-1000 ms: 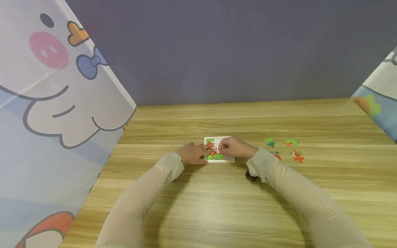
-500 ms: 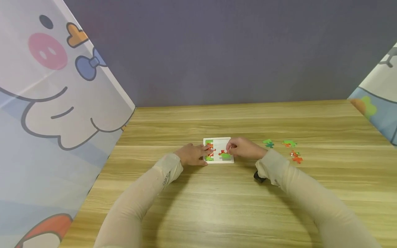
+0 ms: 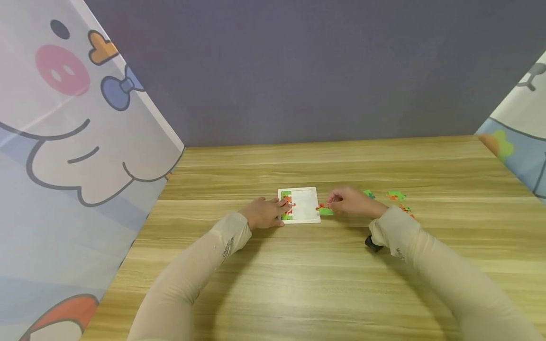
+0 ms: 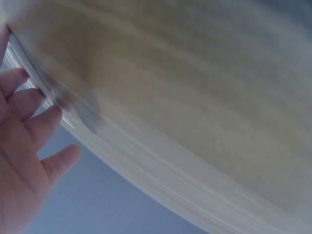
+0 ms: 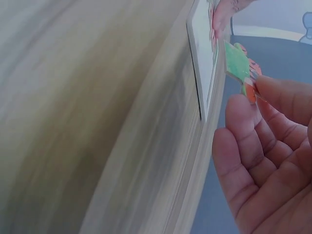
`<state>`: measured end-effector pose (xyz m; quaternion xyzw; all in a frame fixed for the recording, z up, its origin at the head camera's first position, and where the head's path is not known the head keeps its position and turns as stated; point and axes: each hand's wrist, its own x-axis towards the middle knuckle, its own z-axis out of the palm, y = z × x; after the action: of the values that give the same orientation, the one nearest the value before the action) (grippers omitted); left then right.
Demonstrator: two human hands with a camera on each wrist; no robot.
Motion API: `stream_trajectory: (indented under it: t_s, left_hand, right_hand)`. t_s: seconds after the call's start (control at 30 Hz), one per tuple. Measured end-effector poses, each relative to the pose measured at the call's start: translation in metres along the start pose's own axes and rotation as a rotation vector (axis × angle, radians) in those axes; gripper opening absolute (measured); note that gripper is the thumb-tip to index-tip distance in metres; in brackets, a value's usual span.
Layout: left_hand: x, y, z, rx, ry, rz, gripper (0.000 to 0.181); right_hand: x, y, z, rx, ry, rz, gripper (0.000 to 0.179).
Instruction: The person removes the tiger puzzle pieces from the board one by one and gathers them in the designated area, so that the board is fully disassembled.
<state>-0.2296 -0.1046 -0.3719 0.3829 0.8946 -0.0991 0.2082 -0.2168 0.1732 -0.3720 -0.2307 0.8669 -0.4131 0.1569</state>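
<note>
In the head view a small white puzzle tray (image 3: 306, 207) lies on the table, with joined green and red pieces (image 3: 286, 214) along its left side. My left hand (image 3: 263, 213) rests on that side, fingers extended over the pieces; the left wrist view shows these fingers at the tray's edge. Just beyond the tray's right edge, my right hand (image 3: 351, 201) pinches a green and red puzzle piece (image 5: 237, 62) between thumb and index finger. In the right wrist view the piece is held above the table and tilted, its other fingers loosely bent.
Several loose puzzle pieces (image 3: 396, 194) lie right of my right hand, some partly hidden by it. The wooden table (image 3: 290, 274) meets a grey panel (image 3: 315, 76) at the back. A cartoon-printed panel (image 3: 102, 170) stands on the left.
My right hand has lifted the green and red puzzle piece out of the tray's lower part and carried it right, past the tray's edge. My left hand has stayed on the tray.
</note>
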Motion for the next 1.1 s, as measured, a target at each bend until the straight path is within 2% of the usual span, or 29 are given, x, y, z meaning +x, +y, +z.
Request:
stream_trajectory:
  t_s: [0.17, 0.4, 0.53, 0.63, 0.8, 1.0, 1.1]
  left_hand:
    - [0.000, 0.000, 0.002, 0.018, 0.006, 0.009, 0.062]
    - [-0.003, 0.001, 0.002, 0.040, 0.062, 0.035, 0.057]
    - [-0.004, 0.002, 0.003, 0.060, 0.088, 0.054, 0.055]
    - [-0.006, 0.004, 0.003, 0.048, 0.071, 0.060, 0.056]
    - [-0.010, 0.007, 0.001, -0.032, 0.025, 0.053, 0.062]
    - [-0.014, 0.010, -0.002, -0.073, 0.015, 0.040, 0.064]
    - [-0.016, 0.011, -0.002, -0.088, 0.002, 0.033, 0.065]
  right_hand:
    - [-0.014, 0.006, -0.010, -0.017, 0.010, -0.001, 0.008]
    - [-0.036, 0.015, -0.024, -0.054, 0.030, 0.101, 0.012]
    - [-0.050, 0.024, -0.032, -0.054, 0.056, 0.116, 0.012]
    - [-0.063, 0.030, -0.038, -0.069, 0.076, 0.135, 0.013]
    - [-0.082, 0.039, -0.048, -0.089, 0.096, 0.192, 0.015]
    - [-0.100, 0.047, -0.058, -0.049, 0.138, 0.246, 0.021]
    - [-0.106, 0.051, -0.062, -0.052, 0.159, 0.247, 0.023]
